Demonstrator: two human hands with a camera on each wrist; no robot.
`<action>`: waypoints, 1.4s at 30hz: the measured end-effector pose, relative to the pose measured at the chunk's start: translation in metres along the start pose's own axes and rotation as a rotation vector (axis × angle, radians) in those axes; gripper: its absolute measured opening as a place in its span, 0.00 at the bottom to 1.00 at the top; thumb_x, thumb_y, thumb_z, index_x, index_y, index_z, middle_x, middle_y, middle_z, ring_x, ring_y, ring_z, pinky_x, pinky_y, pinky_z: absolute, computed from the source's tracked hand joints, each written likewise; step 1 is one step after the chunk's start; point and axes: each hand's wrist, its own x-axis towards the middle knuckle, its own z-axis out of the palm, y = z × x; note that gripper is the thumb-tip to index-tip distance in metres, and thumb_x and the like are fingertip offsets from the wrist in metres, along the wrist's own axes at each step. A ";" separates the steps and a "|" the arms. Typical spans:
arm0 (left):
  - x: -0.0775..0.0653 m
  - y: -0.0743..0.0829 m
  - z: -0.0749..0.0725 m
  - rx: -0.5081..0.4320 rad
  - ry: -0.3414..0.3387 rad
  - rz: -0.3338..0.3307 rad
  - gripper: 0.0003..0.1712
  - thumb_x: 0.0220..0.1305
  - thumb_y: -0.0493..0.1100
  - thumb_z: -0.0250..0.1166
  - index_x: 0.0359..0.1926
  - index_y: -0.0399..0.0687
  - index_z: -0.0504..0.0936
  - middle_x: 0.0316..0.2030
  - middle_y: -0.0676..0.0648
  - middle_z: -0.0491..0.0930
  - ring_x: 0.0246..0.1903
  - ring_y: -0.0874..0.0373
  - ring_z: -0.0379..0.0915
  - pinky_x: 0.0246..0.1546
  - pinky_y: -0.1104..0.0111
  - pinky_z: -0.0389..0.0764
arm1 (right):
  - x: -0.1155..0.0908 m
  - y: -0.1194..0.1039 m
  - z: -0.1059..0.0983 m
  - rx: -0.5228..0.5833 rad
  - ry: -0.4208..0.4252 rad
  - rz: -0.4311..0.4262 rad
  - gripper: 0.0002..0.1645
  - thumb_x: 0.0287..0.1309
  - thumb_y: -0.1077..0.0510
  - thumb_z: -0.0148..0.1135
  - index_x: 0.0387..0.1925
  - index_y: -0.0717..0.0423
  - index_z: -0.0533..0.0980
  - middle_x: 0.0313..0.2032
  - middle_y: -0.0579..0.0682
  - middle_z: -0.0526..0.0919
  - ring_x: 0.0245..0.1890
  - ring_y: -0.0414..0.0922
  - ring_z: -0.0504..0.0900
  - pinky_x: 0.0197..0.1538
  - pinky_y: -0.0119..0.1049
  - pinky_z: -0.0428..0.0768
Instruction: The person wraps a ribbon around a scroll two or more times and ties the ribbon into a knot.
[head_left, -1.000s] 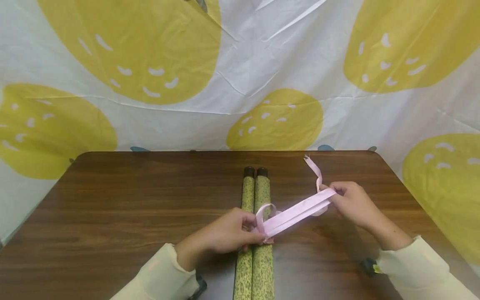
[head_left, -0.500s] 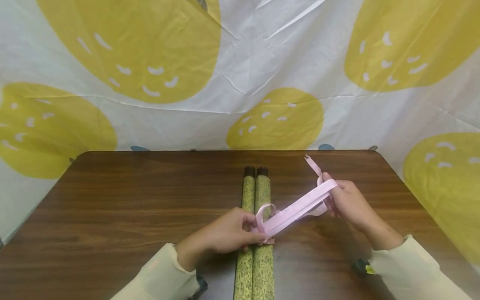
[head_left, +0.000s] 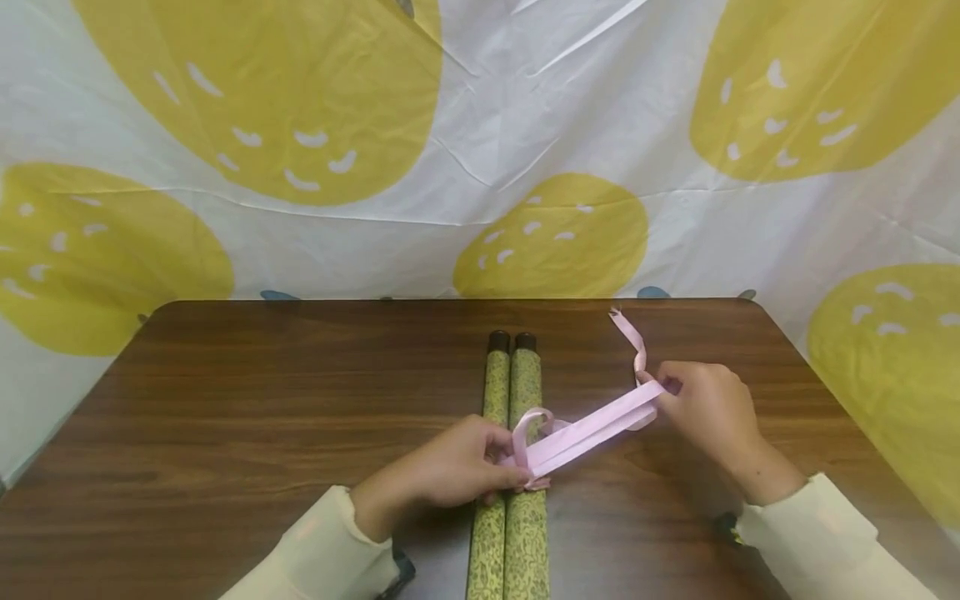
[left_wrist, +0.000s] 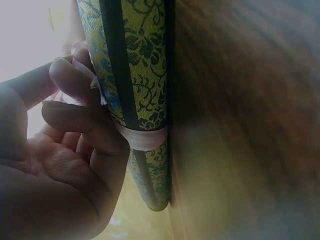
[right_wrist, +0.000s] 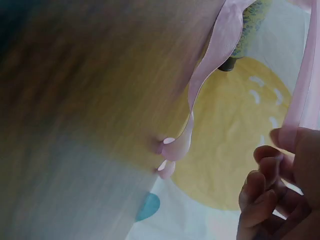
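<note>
Two scroll-like rolls (head_left: 526,392) in yellow-green patterned cloth, with dark end knobs, lie side by side on the table. A pink ribbon (head_left: 600,427) wraps round them; its band (left_wrist: 147,139) shows in the left wrist view. My left hand (head_left: 457,462) pinches the ribbon over the rolls, where a small loop stands up. Off to the right, my right hand (head_left: 708,408) pinches the far end of a folded ribbon loop between thumb and fingers, stretched between both hands. A loose ribbon tail (right_wrist: 200,75) trails on the table beyond the right hand.
The brown wood-grain table (head_left: 262,400) has rounded far corners. Right behind it hangs a white curtain (head_left: 337,250) with large yellow fruit shapes. Pale sleeves (head_left: 322,542) cover both forearms.
My right hand first shifted its fingers up along the ribbon loop, then turned and came slightly down, pinching its end. My left hand has stayed in place on the ribbon.
</note>
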 end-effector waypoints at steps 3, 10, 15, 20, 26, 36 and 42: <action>0.000 0.000 0.000 0.008 0.001 -0.001 0.04 0.56 0.41 0.66 0.29 0.44 0.82 0.13 0.46 0.76 0.11 0.61 0.69 0.11 0.77 0.66 | -0.002 0.002 -0.001 0.025 -0.026 0.004 0.19 0.52 0.53 0.67 0.10 0.52 0.76 0.06 0.45 0.64 0.10 0.42 0.62 0.12 0.34 0.57; 0.000 0.000 0.000 0.002 0.003 -0.004 0.05 0.56 0.41 0.67 0.30 0.43 0.83 0.15 0.45 0.78 0.11 0.61 0.69 0.10 0.77 0.67 | 0.000 0.007 -0.007 0.262 -0.148 0.189 0.21 0.60 0.51 0.59 0.16 0.57 0.81 0.09 0.46 0.66 0.13 0.43 0.62 0.14 0.33 0.60; 0.000 0.001 0.000 -0.003 -0.003 -0.007 0.05 0.56 0.40 0.67 0.29 0.43 0.83 0.19 0.40 0.81 0.11 0.61 0.70 0.11 0.77 0.67 | 0.003 0.009 -0.012 0.389 -0.204 0.283 0.25 0.64 0.49 0.53 0.20 0.63 0.80 0.07 0.44 0.66 0.10 0.43 0.65 0.12 0.34 0.63; 0.001 0.001 0.000 -0.010 -0.007 -0.012 0.03 0.56 0.40 0.66 0.29 0.44 0.83 0.20 0.41 0.82 0.11 0.62 0.69 0.10 0.78 0.67 | 0.004 0.012 -0.015 0.515 -0.252 0.349 0.29 0.66 0.47 0.50 0.24 0.69 0.78 0.07 0.45 0.67 0.09 0.44 0.68 0.12 0.34 0.66; 0.001 -0.001 0.000 0.000 -0.011 -0.002 0.04 0.55 0.38 0.67 0.26 0.43 0.82 0.20 0.38 0.82 0.11 0.61 0.69 0.12 0.77 0.67 | 0.004 0.029 -0.018 0.567 -0.234 0.501 0.37 0.69 0.40 0.39 0.29 0.72 0.74 0.09 0.45 0.70 0.11 0.43 0.70 0.14 0.34 0.70; 0.001 -0.002 0.000 -0.047 -0.005 -0.007 0.05 0.56 0.39 0.66 0.28 0.42 0.83 0.23 0.37 0.83 0.11 0.61 0.69 0.11 0.76 0.68 | -0.010 0.043 -0.019 0.223 -0.282 0.264 0.20 0.57 0.47 0.62 0.28 0.62 0.75 0.15 0.49 0.74 0.16 0.44 0.70 0.19 0.36 0.69; 0.002 -0.002 0.000 -0.041 0.006 -0.003 0.04 0.56 0.40 0.67 0.29 0.44 0.84 0.22 0.40 0.84 0.12 0.61 0.70 0.12 0.77 0.69 | -0.010 0.011 -0.027 0.124 -0.214 0.099 0.26 0.47 0.48 0.70 0.43 0.60 0.74 0.29 0.56 0.80 0.29 0.51 0.76 0.30 0.47 0.74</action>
